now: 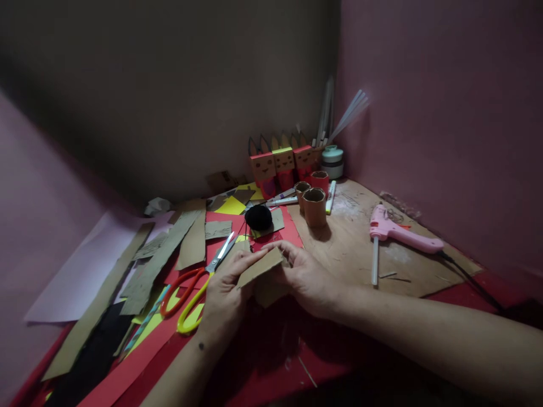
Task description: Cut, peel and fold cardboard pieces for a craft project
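Both hands grip a small folded piece of cardboard (262, 268) above the red table, low in the middle of the head view. My left hand (227, 288) is closed on its left side, the thumb along the top edge. Fingers of my right hand (307, 277) wrap its right side and are partly hidden behind it. Just beyond the hands sits a ball of black yarn (258, 218), a strand hanging toward them. Scissors (207, 272) with red and yellow handles lie beside my left hand, blades apart.
Cardboard strips (165, 254) and coloured paper (139, 353) cover the left side. Cardboard tubes (314, 208) stand beyond the hands, with decorated box figures (263, 165) behind. A pink glue gun (403, 234) with its cord rests at right, near a teal container (332, 161) and glue sticks (350, 116).
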The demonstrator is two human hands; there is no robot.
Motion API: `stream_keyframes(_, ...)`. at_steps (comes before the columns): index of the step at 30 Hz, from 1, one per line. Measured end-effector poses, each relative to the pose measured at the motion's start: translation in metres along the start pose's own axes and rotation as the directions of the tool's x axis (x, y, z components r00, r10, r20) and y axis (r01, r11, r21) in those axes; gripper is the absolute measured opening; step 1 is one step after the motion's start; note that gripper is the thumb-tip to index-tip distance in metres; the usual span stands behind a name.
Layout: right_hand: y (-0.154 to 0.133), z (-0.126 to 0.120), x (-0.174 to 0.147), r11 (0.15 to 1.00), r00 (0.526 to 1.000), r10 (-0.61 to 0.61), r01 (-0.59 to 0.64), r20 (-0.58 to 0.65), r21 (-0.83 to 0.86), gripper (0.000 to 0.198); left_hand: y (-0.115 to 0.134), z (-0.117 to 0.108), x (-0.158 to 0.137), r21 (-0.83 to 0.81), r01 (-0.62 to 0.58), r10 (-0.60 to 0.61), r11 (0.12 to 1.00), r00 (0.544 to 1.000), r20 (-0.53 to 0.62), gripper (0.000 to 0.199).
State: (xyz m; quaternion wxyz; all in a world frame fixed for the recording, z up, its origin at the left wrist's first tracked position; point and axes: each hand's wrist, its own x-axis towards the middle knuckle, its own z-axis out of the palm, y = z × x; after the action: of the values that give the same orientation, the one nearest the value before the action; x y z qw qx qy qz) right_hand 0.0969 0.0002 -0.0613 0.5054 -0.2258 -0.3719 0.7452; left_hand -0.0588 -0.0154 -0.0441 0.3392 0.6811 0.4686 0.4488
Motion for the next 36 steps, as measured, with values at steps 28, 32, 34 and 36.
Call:
stream_keyframes(28,0.002,-0.008,0.001,0.994,0.987,-0.049,0.063,0.151,-0.089,0.025,-0.007,-0.007,0.002,0.358,-0.576,0.501,0.735,0.817,0.286,0.048)
stream_keyframes(32,-0.001,-0.009,-0.004,0.961,0.981,-0.105,0.142,0.164,-0.239,0.042,-0.003,-0.004,-0.004,0.398,-0.632,0.593,0.665,0.771,0.234,0.051)
stream_keyframes(34,-0.003,-0.008,-0.009,0.93,0.968,-0.168,0.218,0.184,-0.297,0.054,-0.002,-0.004,-0.007,0.461,-0.67,0.656,0.581,0.721,0.221,0.054)
stream_keyframes(36,-0.006,-0.006,-0.014,0.896,0.954,-0.214,0.278,0.212,-0.345,0.06,0.0,-0.005,-0.01,0.508,-0.688,0.695,0.518,0.685,0.219,0.05)
